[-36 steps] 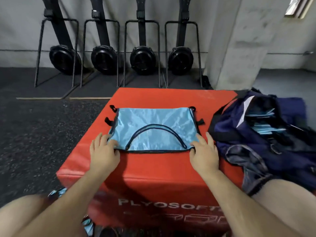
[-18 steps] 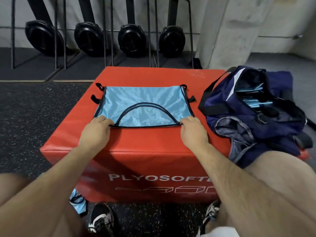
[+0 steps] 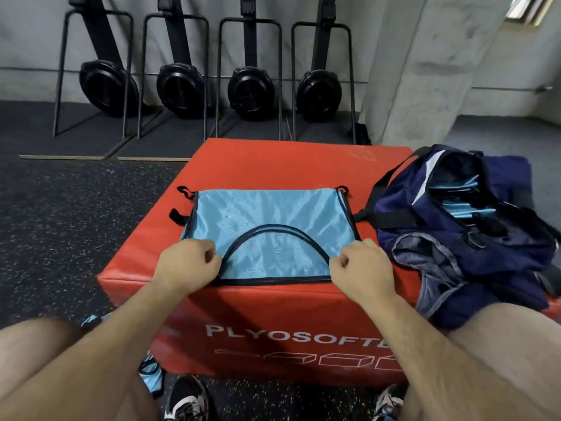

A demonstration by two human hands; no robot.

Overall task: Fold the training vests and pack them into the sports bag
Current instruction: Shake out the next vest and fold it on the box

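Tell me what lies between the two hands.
The blue vest, with its curved black neckline, lies between the left hand and right hand, seen in the head view.

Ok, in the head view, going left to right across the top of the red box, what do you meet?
Left hand → light blue shiny training vest with black trim, gripped at both near corners → right hand → open navy blue fabric sports bag.

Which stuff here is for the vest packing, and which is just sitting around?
For the job: blue vest, navy sports bag, folded vests inside it, red box underneath.
Just around: black machines by the wall, concrete pillar.
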